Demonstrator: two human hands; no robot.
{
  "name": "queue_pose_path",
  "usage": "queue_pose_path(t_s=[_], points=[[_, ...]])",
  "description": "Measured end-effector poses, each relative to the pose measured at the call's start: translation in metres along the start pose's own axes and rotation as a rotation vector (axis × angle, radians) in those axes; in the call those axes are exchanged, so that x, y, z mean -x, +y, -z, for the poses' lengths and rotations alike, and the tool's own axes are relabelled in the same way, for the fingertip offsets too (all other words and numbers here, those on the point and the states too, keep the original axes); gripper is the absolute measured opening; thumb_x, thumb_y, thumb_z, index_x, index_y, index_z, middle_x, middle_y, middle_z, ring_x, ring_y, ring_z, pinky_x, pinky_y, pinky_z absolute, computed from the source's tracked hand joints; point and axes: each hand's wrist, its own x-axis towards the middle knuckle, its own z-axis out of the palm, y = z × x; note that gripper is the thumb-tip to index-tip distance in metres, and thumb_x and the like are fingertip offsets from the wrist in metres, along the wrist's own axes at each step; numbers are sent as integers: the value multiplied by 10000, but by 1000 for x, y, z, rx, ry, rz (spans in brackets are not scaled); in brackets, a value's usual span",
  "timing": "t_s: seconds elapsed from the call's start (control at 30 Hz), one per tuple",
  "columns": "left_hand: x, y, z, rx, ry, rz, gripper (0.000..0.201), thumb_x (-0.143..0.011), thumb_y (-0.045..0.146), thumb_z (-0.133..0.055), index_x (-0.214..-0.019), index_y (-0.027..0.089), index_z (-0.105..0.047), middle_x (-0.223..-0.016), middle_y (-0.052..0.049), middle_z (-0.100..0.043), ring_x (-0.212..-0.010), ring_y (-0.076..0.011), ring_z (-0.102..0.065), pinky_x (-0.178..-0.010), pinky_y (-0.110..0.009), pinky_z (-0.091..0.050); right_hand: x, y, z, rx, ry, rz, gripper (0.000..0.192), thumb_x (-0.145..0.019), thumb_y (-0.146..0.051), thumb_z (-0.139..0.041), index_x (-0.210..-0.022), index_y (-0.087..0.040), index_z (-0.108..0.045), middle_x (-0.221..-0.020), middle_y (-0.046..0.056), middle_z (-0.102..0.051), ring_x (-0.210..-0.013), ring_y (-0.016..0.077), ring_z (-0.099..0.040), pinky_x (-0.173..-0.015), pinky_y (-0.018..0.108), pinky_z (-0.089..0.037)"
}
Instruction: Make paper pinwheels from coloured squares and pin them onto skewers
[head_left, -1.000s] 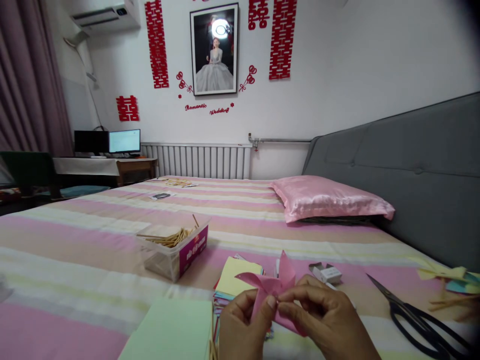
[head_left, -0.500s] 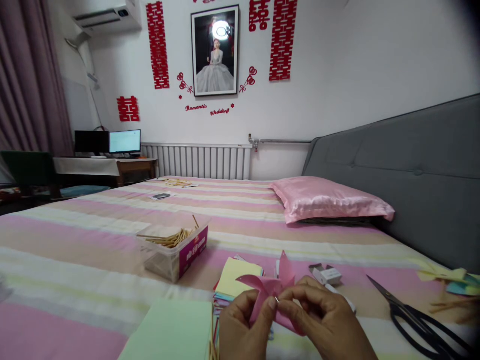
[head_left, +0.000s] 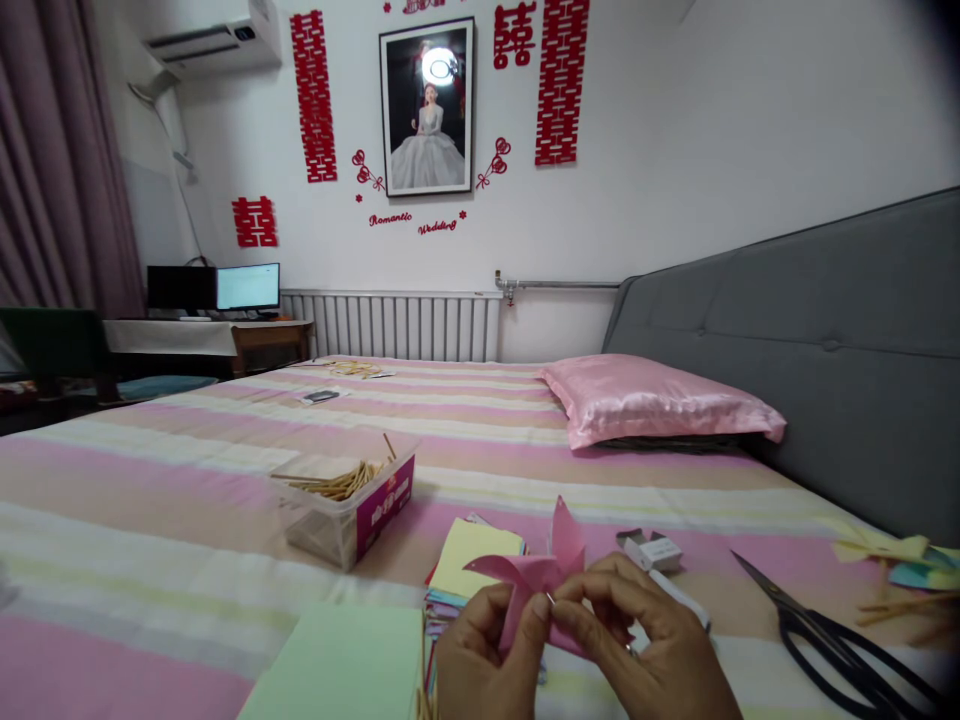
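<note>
Both hands low at near centre, over the striped bed [head_left: 187,480]. Left hand [head_left: 480,660] and right hand [head_left: 637,650] meet fingertip to fingertip, pinching a pink paper pinwheel [head_left: 544,575] at its middle; a small metal pin [head_left: 550,599] shows between the thumbs. Pinwheel blades stand up above the fingers.

Just behind the hands: stack of coloured paper squares [head_left: 472,560], yellow sheet on top. Near left: pale green sheet [head_left: 337,665]. Further left: clear box of wooden sticks [head_left: 345,495]. Right of the hands: small white box [head_left: 651,550], then black scissors [head_left: 840,640] lying flat. Far right: pink pillow [head_left: 652,400] against grey headboard [head_left: 825,340].
</note>
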Motion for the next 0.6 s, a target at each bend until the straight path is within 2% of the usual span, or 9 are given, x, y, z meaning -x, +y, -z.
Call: queue_pose_path(t_s=[0.37, 0.43, 0.5, 0.6], points=[[3, 5, -5, 92, 37, 35, 270, -440, 341, -816, -495, 131, -654, -436, 15, -608, -439, -77, -488, -454, -159, -393, 1, 0, 0, 4, 33, 26, 201, -800, -344, -556, -666, -221, -641, -631, -10, -560, -560, 133, -517, -532, 211, -438], [3, 7, -5, 124, 29, 50, 267, -426, 327, -826, -493, 135, -653, -440, 16, -619, -438, -73, -497, -453, -149, -398, 1, 2, 0, 20, 49, 35, 186, -789, -346, -565, -670, -226, -642, -672, 3, -574, -630, 155, -556, -590, 231, -462], [4, 8, -5, 142, 22, 58, 265, -421, 317, -830, -495, 136, -651, -444, 16, -627, -436, -69, -502, -453, -142, -400, 1, 5, 0, 50, 90, 41, 163, -756, -354, -598, -661, -231, -646, -790, 32, -608, -790, 203, -591, -713, 279, -476], [3, 7, -4, 110, 6, 44, 265, -446, 333, -820, -509, 131, -660, -453, 9, -634, -441, -71, -505, -456, -142, -398, 1, 8, -2, 25, 156, -24, 142, -690, -369, -654, -709, -231, -627, -948, 64, -627, -966, 271, -572, -808, 349, -468]])
